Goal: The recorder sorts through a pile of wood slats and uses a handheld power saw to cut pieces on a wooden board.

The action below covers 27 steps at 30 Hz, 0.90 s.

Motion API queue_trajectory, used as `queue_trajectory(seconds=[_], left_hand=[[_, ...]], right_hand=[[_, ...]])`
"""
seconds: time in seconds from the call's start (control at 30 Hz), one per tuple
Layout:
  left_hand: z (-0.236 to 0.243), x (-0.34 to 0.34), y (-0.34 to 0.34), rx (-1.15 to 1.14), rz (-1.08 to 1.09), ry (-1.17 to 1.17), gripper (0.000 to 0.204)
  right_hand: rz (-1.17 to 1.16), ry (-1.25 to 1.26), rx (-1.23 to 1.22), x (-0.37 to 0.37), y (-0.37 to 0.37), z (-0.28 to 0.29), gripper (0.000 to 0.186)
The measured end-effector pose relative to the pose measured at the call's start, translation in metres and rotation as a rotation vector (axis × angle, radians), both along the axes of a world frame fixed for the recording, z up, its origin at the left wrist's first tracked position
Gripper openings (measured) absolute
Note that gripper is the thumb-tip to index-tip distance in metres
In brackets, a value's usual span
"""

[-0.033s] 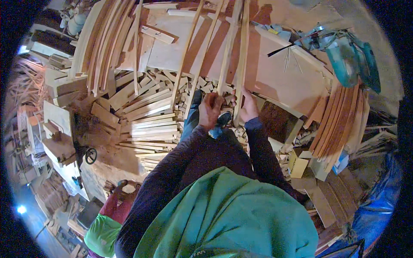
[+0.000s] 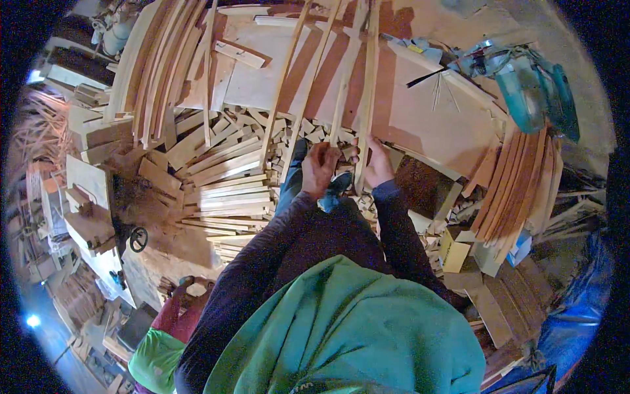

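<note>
My right hand [image 2: 377,162] is closed round the near end of a long, thin wooden strip [image 2: 369,85], thumb on one side and fingers on the other. Beside it, my left hand [image 2: 318,171] has its fingers curled together at the near end of another wooden strip [image 2: 345,85]. Those fingers partly hide that end. Both strips run away from me over a pale board [image 2: 420,108]. Two more thin strips [image 2: 287,72] lie to the left, apart from my hands. Below my hands a shoe [image 2: 338,185] shows among small wood offcuts [image 2: 314,133].
Cut wood pieces [image 2: 230,197] fan out at left, below a stack of long boards [image 2: 154,72]. A teal power tool [image 2: 528,98] stands at far right, above stacked planks [image 2: 512,184]. A machine with a handwheel [image 2: 138,239] is at left. Another person [image 2: 161,348] is at lower left.
The strip at my left hand has shifted slightly to the left. Both hands stay in nearly the same place.
</note>
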<state>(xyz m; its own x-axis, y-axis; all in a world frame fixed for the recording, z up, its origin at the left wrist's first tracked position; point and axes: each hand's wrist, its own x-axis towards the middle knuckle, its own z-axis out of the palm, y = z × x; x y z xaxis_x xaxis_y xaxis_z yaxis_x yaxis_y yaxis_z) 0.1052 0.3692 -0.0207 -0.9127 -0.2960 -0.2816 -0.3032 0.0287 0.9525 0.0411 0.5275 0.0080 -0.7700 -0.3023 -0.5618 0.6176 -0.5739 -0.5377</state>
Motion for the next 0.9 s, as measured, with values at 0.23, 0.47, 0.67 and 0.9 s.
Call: queue_trajectory(seconds=[0.23,0.47,0.67,0.9], left_hand=[[-0.01,-0.006,-0.008,-0.17,-0.015,-0.054,0.03],[-0.005,-0.007,-0.007,0.027,-0.038,0.02,0.031],[-0.001,-0.005,-0.008,0.221,0.054,-0.12,0.024],[0.007,-0.006,-0.008,0.143,0.064,-0.009,0.024]], right_hand=[[-0.035,0.202,0.449,0.003,-0.013,-0.011,0.022],[-0.041,0.303,0.658,0.007,-0.015,-0.02,0.033],[-0.107,0.181,0.595,0.005,-0.021,-0.017,0.015],[0.006,0.339,0.688,0.015,-0.009,-0.024,0.02]])
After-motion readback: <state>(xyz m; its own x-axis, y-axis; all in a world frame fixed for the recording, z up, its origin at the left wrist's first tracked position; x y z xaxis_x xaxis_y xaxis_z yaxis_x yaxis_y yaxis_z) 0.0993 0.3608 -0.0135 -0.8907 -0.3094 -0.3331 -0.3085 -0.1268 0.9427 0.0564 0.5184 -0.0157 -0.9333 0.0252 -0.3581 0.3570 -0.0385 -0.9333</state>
